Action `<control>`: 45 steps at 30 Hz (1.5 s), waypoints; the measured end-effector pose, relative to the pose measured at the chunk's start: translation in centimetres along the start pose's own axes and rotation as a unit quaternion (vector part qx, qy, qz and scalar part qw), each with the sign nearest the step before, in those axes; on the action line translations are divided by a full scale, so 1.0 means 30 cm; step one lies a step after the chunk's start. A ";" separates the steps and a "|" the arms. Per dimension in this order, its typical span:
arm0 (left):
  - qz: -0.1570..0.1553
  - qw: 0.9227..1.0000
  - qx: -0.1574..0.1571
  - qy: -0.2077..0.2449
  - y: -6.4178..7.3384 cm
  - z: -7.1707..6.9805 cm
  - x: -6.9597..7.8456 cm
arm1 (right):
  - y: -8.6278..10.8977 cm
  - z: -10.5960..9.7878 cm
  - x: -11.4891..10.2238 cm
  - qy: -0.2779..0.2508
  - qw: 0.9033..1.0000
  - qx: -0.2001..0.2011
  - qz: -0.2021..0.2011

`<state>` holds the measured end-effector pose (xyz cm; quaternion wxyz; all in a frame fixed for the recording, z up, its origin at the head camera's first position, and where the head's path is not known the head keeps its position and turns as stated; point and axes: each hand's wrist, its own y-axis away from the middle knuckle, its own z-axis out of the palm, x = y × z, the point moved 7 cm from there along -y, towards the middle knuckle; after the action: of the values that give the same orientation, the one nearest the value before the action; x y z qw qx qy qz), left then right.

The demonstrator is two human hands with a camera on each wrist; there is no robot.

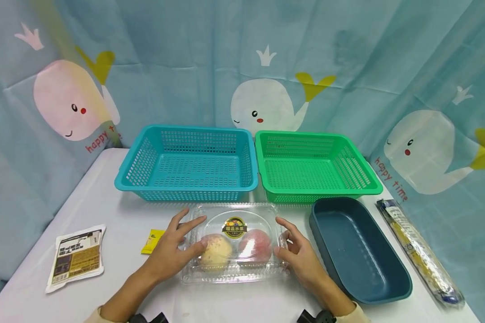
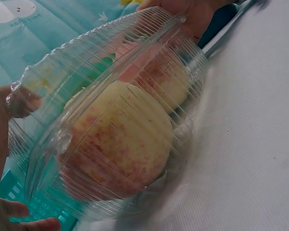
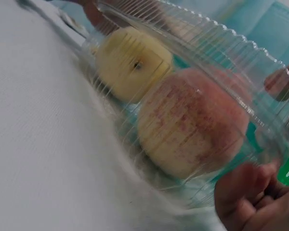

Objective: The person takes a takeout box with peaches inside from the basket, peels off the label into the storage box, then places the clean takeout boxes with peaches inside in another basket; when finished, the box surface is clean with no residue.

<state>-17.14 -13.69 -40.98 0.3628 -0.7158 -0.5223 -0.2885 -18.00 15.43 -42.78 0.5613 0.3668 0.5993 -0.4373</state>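
From where I stand, a clear plastic box (image 1: 235, 244) sits on the white surface (image 1: 121, 242), right in front of the person and just short of where two baskets meet. Both hands are on it. The left hand (image 1: 175, 244) is loosely spread, its thumb laid on the lid and its other fingers reaching along the left side. The right hand (image 1: 301, 249) holds the opposite edge, thumb over the rim and the fingers bent in beside it. Inside I see a yellow fruit (image 1: 215, 251) speckled with red and, to its right, a redder, mottled fruit (image 1: 255, 246). A dark label (image 1: 234, 227) is on the lid.

Behind, the blue basket (image 1: 186, 196) stands on the left, with the green basket (image 1: 321, 192) close beside it. A dark blue tub (image 1: 357, 251) lies right of the right hand, and beyond it a long shiny packet (image 1: 420, 253) lies slantwise. Near the left hand there's a small yellow sachet (image 1: 151, 241); farther left lies a white-and-brown pouch (image 1: 77, 258). A pale blue curtain (image 1: 178, 36) with cartoon whales hangs all round.
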 end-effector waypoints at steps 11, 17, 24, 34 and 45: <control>-0.032 0.999 -0.015 0.034 0.006 0.002 -0.024 | -0.021 -0.018 -0.134 0.248 0.967 0.023 0.050; -0.048 0.996 -0.017 0.075 0.011 0.005 -0.033 | -0.069 -0.008 -0.299 0.277 0.961 0.013 -0.017; -0.066 0.989 -0.026 0.133 0.009 0.019 -0.024 | -0.133 0.016 -0.378 0.251 0.967 -0.046 -0.007; -0.074 0.985 -0.034 0.150 0.003 0.029 -0.018 | -0.205 0.064 -0.386 0.264 0.960 -0.097 0.004; -0.077 0.985 -0.035 0.149 0.004 0.029 -0.021 | -0.277 0.126 -0.349 0.258 0.957 -0.131 0.014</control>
<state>-17.18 -13.34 -41.99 0.3881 -0.6343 -0.5058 -0.4374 -23.33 9.53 -31.40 0.4365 0.3990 0.7705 -0.2379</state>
